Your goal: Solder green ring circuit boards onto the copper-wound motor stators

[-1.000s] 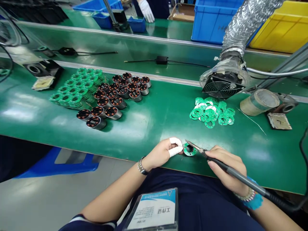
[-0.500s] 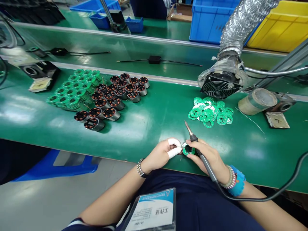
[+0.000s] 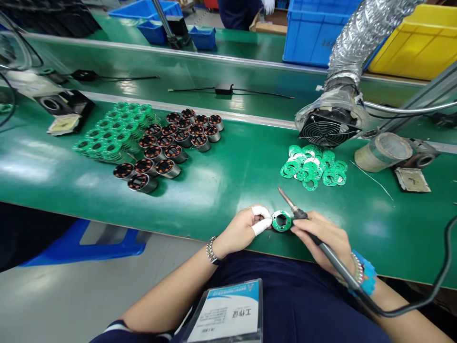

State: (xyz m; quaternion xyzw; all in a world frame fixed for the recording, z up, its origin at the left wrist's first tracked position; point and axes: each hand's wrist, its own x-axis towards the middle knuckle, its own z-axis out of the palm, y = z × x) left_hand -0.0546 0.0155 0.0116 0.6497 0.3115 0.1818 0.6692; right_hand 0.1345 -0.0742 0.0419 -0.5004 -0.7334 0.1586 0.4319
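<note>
My left hand (image 3: 247, 226), with white covers on thumb and finger, pinches the left edge of a round green circuit board (image 3: 281, 221) with a dark centre hole. What sits under the board is mostly hidden. In my right hand (image 3: 326, 238) is a soldering iron (image 3: 306, 226), held like a pen, its tip pointing up and left. The tip stands above the board, apart from it. The right fingertips are close to the board's right edge. Loose green ring boards (image 3: 311, 166) lie in a heap beyond my hands.
Copper-wound stators (image 3: 167, 167) stand in rows at the left, beside stacked green boards (image 3: 110, 136). A fume fan (image 3: 327, 129) hangs from a foil duct (image 3: 360, 43). To its right are a tan cup (image 3: 382, 152) and an iron stand (image 3: 412, 178). Someone stands across the bench.
My right hand has let go of the board's edge and moved right, with the soldering iron in it. The board now shows whole. My left hand keeps its hold.
</note>
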